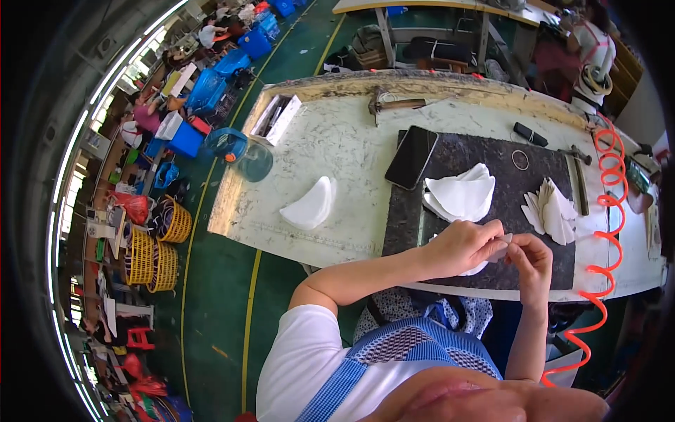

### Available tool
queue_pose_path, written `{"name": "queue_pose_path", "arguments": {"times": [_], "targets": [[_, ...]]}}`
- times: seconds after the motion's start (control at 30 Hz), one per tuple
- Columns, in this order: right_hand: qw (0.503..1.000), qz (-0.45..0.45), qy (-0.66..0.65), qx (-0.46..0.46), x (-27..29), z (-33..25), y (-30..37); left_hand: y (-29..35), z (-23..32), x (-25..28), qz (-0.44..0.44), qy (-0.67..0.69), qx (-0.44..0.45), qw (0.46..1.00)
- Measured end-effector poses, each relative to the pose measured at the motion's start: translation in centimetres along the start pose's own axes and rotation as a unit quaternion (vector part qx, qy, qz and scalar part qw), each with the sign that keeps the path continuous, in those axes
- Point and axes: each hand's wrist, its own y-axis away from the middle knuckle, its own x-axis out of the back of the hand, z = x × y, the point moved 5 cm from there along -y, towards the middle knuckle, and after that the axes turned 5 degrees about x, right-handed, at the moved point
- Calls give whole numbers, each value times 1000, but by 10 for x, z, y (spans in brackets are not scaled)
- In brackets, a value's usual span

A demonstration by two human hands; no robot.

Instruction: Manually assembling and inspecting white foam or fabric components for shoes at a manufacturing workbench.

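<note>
Over the near edge of a dark mat (517,165), my left hand (460,246) and my right hand (533,264) meet, fingertips pinched. Between them is a small, thin white piece (505,240), mostly hidden by the fingers; its material I cannot make out. A pile of white curved cut pieces (460,195) lies just beyond my left hand. Part of another white piece (475,270) shows beneath that hand. Fanned white pieces (550,212) rest on the mat beyond my right hand. Farther left, a white half-moon stack (309,204) lies directly on the table.
On the worktable (351,151) are a phone (412,157), a hammer (397,103), a second hammer (581,183), a small box of tools (275,119) and a clear blue container (254,162). An orange coiled hose (610,200) hangs at the right. Yellow baskets (163,267) stand left.
</note>
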Motion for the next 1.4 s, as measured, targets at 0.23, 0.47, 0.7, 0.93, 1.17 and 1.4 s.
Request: {"name": "queue_pose_path", "arguments": {"times": [0.23, 0.47, 0.7, 0.93, 1.17, 1.4], "targets": [[988, -132, 13, -80, -2, -22, 7, 8, 2, 2, -261, 173, 105, 944], [953, -244, -28, -176, -14, -13, 20, 5, -1, -6, -312, 263, 123, 905], [935, -33, -334, -116, -21, 24, 30, 12, 47, 4, -56, 58, -248, 965], [939, 32, -336, -74, -4, 39, 23, 4, 40, -3, 5, -116, -307, 945], [971, 232, -56, -28, 6, 45, 3, 57, 70, -67, -211, 50, -364, 906], [830, 493, 258, 27, 127, 75, 147, 10, -6, -28, -23, 758, 213, 616]]}}
